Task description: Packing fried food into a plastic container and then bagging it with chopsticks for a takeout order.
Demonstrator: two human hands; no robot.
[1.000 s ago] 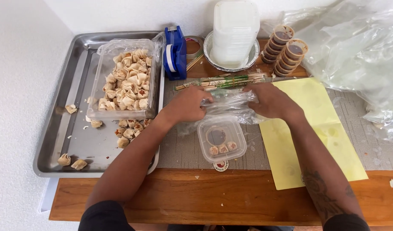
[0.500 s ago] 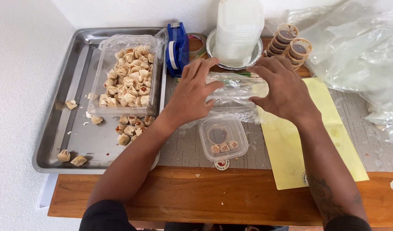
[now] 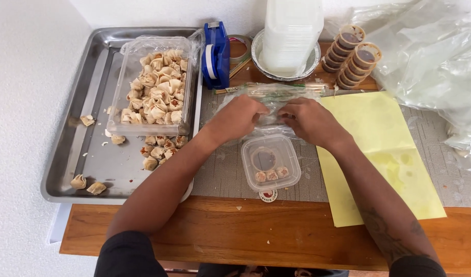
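My left hand [image 3: 238, 119] and my right hand [image 3: 307, 119] are both closed on a clear plastic bag [image 3: 269, 105] just above the grey mat. Directly below the hands sits a small clear lidded container [image 3: 270, 161] holding a sauce cup and three dumplings. A bundle of wooden skewers in clear wrap [image 3: 271, 88] lies just beyond the bag.
A metal tray [image 3: 89, 169] at left holds a clear tub of dumplings [image 3: 156, 87] and loose ones. Behind stand a blue tape dispenser [image 3: 216, 54], stacked clear containers [image 3: 292, 33] in a foil dish, sauce cups [image 3: 351, 54], and plastic bags [image 3: 430, 56]. Yellow paper [image 3: 384, 154] lies at right.
Both hands have drawn back from the far side of the table toward me, pulling the plastic bag closer and closing their fingers on it above the small container.
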